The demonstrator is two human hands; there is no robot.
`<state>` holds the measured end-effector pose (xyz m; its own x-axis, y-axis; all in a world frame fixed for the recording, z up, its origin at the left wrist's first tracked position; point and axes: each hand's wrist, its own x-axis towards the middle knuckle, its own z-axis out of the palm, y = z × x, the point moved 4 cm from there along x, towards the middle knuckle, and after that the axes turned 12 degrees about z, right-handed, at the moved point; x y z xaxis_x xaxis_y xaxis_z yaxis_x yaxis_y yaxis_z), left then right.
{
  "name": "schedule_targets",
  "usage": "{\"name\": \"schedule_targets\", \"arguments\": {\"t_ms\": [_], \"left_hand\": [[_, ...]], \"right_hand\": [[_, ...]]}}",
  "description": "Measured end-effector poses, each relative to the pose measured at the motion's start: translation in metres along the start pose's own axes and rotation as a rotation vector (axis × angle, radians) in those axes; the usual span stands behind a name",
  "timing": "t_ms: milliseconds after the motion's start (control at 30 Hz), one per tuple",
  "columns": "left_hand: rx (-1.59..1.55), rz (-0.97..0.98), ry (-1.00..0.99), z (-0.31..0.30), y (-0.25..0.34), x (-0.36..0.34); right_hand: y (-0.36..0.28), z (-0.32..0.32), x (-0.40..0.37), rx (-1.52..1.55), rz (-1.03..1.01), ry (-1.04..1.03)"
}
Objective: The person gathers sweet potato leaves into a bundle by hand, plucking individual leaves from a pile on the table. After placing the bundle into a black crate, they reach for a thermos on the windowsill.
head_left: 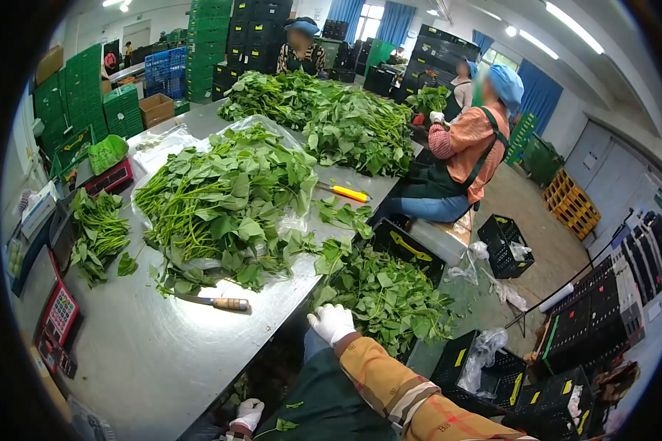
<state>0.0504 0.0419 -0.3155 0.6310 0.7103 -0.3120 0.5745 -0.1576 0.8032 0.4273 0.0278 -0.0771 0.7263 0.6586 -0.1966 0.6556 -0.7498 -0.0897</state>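
My right hand [333, 323], in a white glove, rests at the near left edge of a heap of leafy greens [390, 298] in a dark crate beside the table; its fingers look curled, and what they hold, if anything, is hidden. Low in the view, my left hand [248, 413], also gloved, hangs below the table edge near my lap, its fingers partly folded in shadow. On the metal table [154, 360] lie a large pile of greens [228, 195], a wooden-handled knife [232, 303] and a yellow-handled tool [351, 193].
A red scale [59, 309] and a small bunch of greens [99, 231] are at the left. Another heap [353, 128] covers the far table. A person in orange [478, 147] sits at the right; another person [300, 55] is behind. Black crates [485, 367] stand at the lower right.
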Motion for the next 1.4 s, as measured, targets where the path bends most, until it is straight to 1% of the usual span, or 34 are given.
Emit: {"name": "schedule_targets", "arguments": {"t_ms": [200,400,500,700,800,900,1000,1133,1200,1300,1367,1400], "left_hand": [[-0.072,-0.022,0.020,0.000,0.001,-0.001],[-0.063,-0.036,0.018,-0.003,0.008,-0.002],[-0.067,-0.014,0.030,-0.001,0.004,-0.001],[0.007,-0.016,0.023,0.000,-0.001,0.000],[-0.050,-0.029,0.014,0.000,0.001,-0.001],[-0.028,-0.026,0.005,0.000,0.001,-0.001],[-0.031,-0.025,0.021,-0.004,0.007,-0.003],[-0.065,-0.065,0.066,0.002,-0.007,-0.001],[-0.069,-0.075,0.068,0.000,-0.003,-0.002],[0.019,-0.021,0.041,-0.008,0.015,-0.004],[0.026,-0.073,0.002,-0.010,0.019,-0.005],[0.016,-0.021,0.018,-0.008,0.016,-0.004]], "right_hand": [[0.000,0.000,-0.001,-0.001,0.002,-0.010],[0.000,0.001,0.000,0.008,-0.004,0.019],[0.001,0.002,0.000,0.014,-0.008,0.023],[0.001,0.002,-0.001,0.022,-0.011,0.031],[0.001,0.002,0.000,0.025,-0.011,0.040],[0.001,0.004,0.000,0.026,-0.011,0.047],[0.001,0.005,0.001,0.020,-0.011,0.043],[0.000,0.003,0.001,0.015,-0.009,0.027],[0.001,0.004,0.001,0.014,-0.011,0.025],[0.000,0.002,0.000,0.013,-0.004,0.031],[-0.001,-0.002,-0.002,0.022,-0.004,0.031],[-0.001,-0.001,-0.002,0.027,-0.012,0.063]]}}
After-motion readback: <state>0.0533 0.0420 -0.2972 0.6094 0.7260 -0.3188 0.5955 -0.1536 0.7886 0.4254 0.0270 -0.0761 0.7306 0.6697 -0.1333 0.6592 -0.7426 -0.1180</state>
